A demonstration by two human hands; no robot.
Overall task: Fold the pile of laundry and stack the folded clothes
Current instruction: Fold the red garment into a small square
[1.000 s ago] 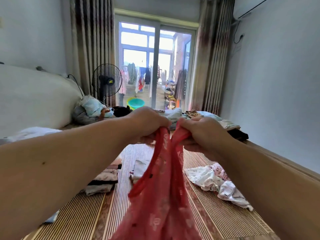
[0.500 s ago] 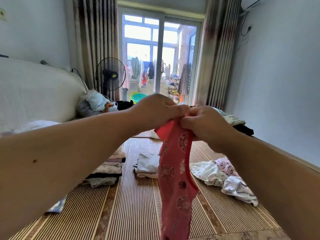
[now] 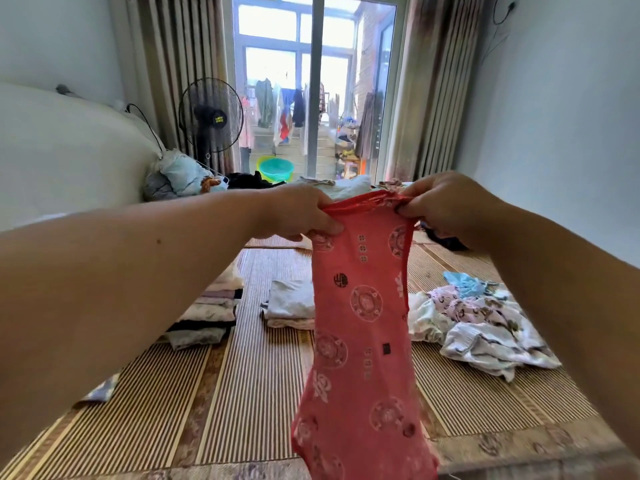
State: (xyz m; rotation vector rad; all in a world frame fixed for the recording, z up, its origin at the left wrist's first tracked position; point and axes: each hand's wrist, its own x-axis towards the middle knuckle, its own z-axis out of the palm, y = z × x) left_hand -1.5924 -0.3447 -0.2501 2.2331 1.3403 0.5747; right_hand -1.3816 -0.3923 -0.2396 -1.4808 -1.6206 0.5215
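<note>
Two hands (image 3: pixel 301 213) (image 3: pixel 446 206), one red garment (image 3: pixel 363 323).

A coral-red garment (image 3: pixel 360 327), printed with pale round medallions and small dark square marks, is gripped at its top edge. Below the grip, a mat (image 3: pixel 249 386) striped tan and dark brown is seen. Right of the grip, white cloth with brown-and-lilac print (image 3: pixel 474 323) and a light-blue piece (image 3: pixel 462 284) are seen. Beyond the grip, a green basin (image 3: pixel 275 169) shows.

On the mat (image 3: pixel 256 386), folded stack (image 3: pixel 211 311) left, smaller stack (image 3: pixel 289 304) middle, unfolded pile (image 3: pixel 474 327) right
</note>
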